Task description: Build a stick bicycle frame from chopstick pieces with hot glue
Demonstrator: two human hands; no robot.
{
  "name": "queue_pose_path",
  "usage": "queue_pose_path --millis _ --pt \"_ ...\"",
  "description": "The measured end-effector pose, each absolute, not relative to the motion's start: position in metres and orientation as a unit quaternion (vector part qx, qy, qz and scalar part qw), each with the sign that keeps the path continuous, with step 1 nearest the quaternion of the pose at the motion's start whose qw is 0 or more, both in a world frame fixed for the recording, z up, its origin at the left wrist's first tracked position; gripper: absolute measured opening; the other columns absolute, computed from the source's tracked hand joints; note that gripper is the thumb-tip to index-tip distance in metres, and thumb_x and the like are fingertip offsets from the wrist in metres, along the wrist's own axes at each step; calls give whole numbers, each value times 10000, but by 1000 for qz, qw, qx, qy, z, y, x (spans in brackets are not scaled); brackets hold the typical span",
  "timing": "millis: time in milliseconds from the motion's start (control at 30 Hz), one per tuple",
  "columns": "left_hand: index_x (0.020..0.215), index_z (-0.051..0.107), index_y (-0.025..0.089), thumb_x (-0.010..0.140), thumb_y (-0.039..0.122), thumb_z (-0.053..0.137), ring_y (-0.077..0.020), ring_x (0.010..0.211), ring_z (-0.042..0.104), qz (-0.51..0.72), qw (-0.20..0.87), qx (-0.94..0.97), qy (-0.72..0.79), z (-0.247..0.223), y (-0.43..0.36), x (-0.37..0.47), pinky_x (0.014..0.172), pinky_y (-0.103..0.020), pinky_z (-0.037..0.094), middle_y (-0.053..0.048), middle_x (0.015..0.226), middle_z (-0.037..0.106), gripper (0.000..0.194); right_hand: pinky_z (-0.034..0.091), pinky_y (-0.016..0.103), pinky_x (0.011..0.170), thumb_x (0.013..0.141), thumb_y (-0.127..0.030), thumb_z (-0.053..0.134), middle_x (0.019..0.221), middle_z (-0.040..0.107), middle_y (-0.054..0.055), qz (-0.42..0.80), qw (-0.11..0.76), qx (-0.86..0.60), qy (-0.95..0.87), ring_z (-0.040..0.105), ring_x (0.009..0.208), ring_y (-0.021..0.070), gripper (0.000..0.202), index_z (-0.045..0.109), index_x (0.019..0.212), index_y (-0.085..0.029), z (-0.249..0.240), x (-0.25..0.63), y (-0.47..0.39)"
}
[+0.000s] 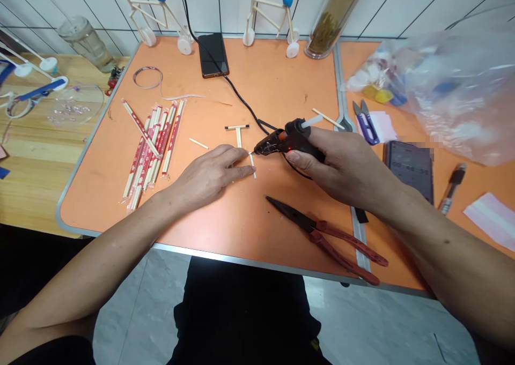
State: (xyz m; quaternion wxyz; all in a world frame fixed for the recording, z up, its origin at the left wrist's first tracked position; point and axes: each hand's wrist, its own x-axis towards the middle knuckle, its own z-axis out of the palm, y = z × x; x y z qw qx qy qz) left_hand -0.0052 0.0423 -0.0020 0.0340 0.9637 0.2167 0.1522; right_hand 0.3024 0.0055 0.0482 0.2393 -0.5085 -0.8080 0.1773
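Note:
My right hand (341, 164) is wrapped round a black glue gun (300, 137) with a white glue stick in its back. The gun's nozzle touches or nearly touches the top of a short thin stick (253, 166). My left hand (213, 174) lies low over the orange table (225, 220), its fingertips at that stick and partly hiding it; whether they pinch it I cannot tell. Just beyond these fingers a T-shaped piece of pale sticks (238, 129) with dark ends lies flat. Another short stick (199, 143) is left of it.
Wrapped chopsticks (148, 150) lie at left, red-handled pliers (317, 231) in front. Behind are a phone (213, 54), two stick models (151, 14) (269, 11) and a glass tube (330, 22). Blue snips (367, 124), another phone (410, 166) and a plastic bag (454, 81) are right.

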Motion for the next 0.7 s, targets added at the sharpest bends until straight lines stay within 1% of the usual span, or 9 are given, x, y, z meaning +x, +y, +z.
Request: queue_pose_path --millis 200,300,533,700 --pt "1476 724 242 1064 13 481 -298 1355 662 150 38 963 219 -2 43 -5 1058 -463 612 -149 1470 714 530 369 372 629 1094 -491 589 746 648 50 165 236 -507 -812 592 680 251 287 617 923 -261 48 303 6" --pt "1470 721 246 1057 5 486 -297 1349 661 152 38 963 219 -3 43 -6 1050 -463 616 -148 1466 715 533 369 371 626 1100 -498 588 756 655 53 162 235 -506 -814 596 684 253 290 636 941 -261 48 304 6" --pt "1458 722 228 1041 -16 514 -303 1334 669 158 35 964 213 -3 43 -5 1047 -457 617 -150 1450 718 527 369 377 637 1100 -487 594 792 663 60 164 233 -509 -812 582 680 246 281 631 952 -252 48 304 5" --pt "1459 724 232 1039 -20 503 -301 1341 665 157 34 964 211 -3 43 -5 1057 -464 614 -152 1454 719 537 362 382 641 1102 -570 589 771 645 60 162 238 -512 -809 585 696 259 377 582 873 -270 50 305 6"
